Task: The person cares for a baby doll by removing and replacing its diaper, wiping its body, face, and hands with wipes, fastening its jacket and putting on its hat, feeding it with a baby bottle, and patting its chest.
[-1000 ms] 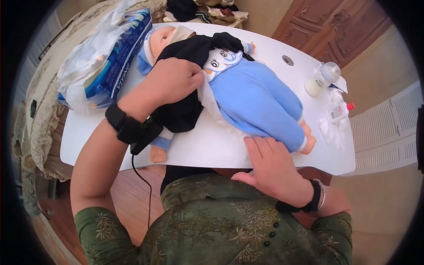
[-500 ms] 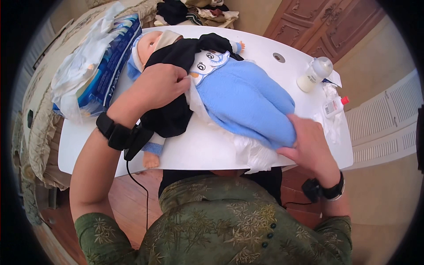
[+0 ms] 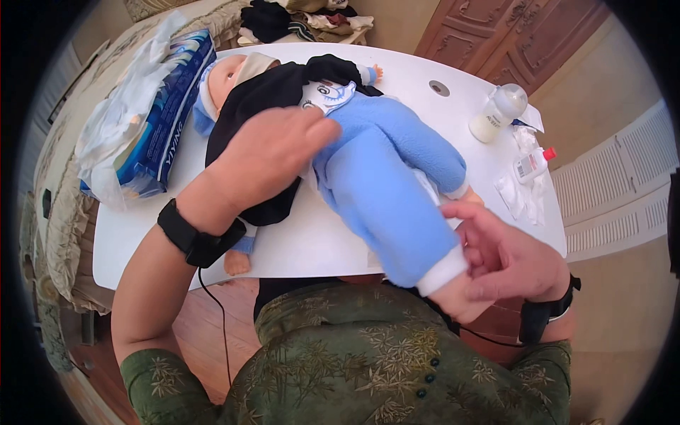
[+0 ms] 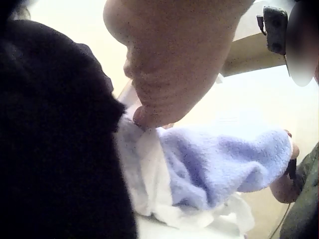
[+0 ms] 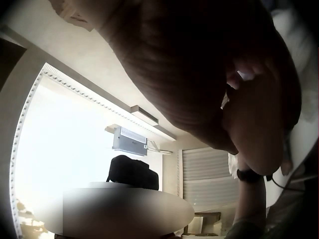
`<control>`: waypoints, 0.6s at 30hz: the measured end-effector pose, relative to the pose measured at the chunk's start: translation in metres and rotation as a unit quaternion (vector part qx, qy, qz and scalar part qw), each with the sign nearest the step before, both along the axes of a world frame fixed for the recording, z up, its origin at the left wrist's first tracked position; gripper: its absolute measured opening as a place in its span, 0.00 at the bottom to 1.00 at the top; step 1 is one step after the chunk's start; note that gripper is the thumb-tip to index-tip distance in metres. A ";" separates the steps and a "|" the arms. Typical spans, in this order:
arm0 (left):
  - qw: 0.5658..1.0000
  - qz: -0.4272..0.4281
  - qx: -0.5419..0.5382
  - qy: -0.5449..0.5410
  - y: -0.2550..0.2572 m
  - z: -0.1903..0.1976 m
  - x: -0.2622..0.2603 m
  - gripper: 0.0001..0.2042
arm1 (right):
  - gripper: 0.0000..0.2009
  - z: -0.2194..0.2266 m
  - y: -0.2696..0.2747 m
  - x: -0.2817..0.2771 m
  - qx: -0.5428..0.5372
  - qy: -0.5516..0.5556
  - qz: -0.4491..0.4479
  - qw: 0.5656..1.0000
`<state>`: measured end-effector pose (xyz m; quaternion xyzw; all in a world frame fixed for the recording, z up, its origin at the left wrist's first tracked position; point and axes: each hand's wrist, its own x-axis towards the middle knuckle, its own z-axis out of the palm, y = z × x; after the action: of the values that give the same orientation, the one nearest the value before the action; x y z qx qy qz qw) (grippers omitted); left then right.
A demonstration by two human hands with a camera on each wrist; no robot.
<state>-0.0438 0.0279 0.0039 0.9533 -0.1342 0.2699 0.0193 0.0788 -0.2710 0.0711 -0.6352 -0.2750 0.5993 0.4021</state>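
Note:
A baby doll in blue fleece pants (image 3: pixel 382 205) lies on its back on the white table (image 3: pixel 333 248), a black cloth (image 3: pixel 244 120) over its chest. At the doll's waist is my left hand (image 3: pixel 280 156), blurred in the head view. The left wrist view shows its fingertips pinching the edge of a white diaper (image 4: pixel 155 169), which runs down under the blue fleece. My right hand (image 3: pixel 513 255) curls round the doll's near foot (image 3: pixel 460 297), lifted and drawn past the table's front edge. In the right wrist view this foot (image 5: pixel 259 119) lies against the dark palm.
A blue diaper pack (image 3: pixel 159 142) with loose white diapers on it stands at the left. Toward the right edge are a baby bottle (image 3: pixel 496 113), a small red-capped bottle (image 3: pixel 533 165) and crumpled white tissue (image 3: pixel 520 202). A cable (image 3: pixel 219 304) hangs from my left wrist.
My right hand has gone from the table edge to the doll's near leg and pulled it toward me, apart from the other leg. My left hand stays at the waist.

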 end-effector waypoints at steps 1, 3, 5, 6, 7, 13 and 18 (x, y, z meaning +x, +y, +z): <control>0.996 -0.033 -0.035 0.070 -0.001 -0.002 0.003 0.14 | 0.45 -0.006 -0.001 -0.004 0.009 0.004 0.002 1.000; 0.991 -0.042 -0.072 0.106 -0.008 -0.008 0.004 0.14 | 0.44 -0.016 0.004 -0.010 0.002 -0.032 0.054 0.998; 0.977 -0.064 -0.113 0.167 -0.010 -0.005 0.004 0.20 | 0.41 -0.029 0.007 -0.014 -0.008 -0.127 0.150 0.981; 0.977 -0.068 -0.111 0.167 -0.012 0.001 0.001 0.20 | 0.41 -0.042 0.006 -0.010 -0.008 -0.127 0.146 0.981; 0.971 -0.051 -0.152 0.180 -0.018 0.010 -0.005 0.27 | 0.38 -0.057 0.004 -0.006 0.040 -0.148 0.168 0.974; 0.977 0.054 0.011 0.206 -0.065 -0.001 -0.015 0.47 | 0.18 -0.086 -0.001 0.017 0.146 -0.281 0.100 0.943; 0.962 0.136 0.001 0.238 -0.078 0.000 -0.008 0.38 | 0.17 -0.105 -0.005 0.020 0.052 -0.476 -0.100 0.872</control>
<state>-0.0521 -0.0503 0.0038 0.9993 0.0044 0.0355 0.0124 0.0985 -0.2763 -0.0334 -0.8457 -0.3993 0.1658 0.3130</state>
